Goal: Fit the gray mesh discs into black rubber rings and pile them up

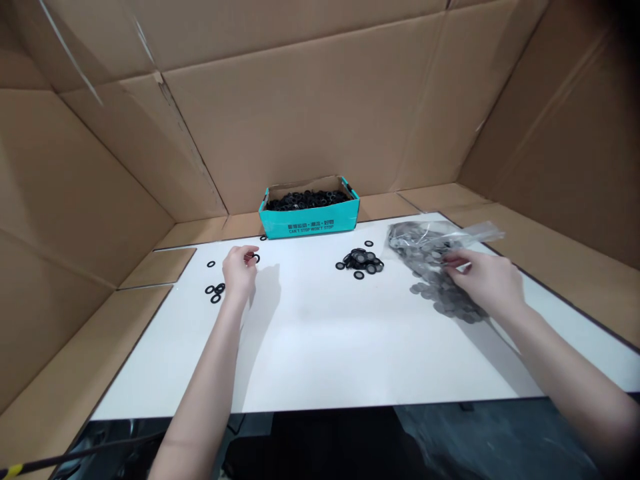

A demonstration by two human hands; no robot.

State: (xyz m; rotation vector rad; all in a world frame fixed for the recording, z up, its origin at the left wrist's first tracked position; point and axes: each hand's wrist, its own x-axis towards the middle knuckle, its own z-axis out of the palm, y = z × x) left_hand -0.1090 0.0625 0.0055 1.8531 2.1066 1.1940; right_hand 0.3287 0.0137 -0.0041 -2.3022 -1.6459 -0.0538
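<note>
A black ring is pinched between the fingertips of my left hand, held above the left part of the white board. Several loose black rings lie on the board to the left of that hand. My right hand is over a spread of thin grey discs, its thumb and forefinger close together at the mouth of a clear plastic bag with more discs in it. What those fingertips hold, if anything, is too small to make out. Between my hands sits a pile of black rings with grey discs in them.
At the back stands a turquoise box filled with black rings. Cardboard walls enclose the white board at the back and both sides. A dark cable runs below the front left edge.
</note>
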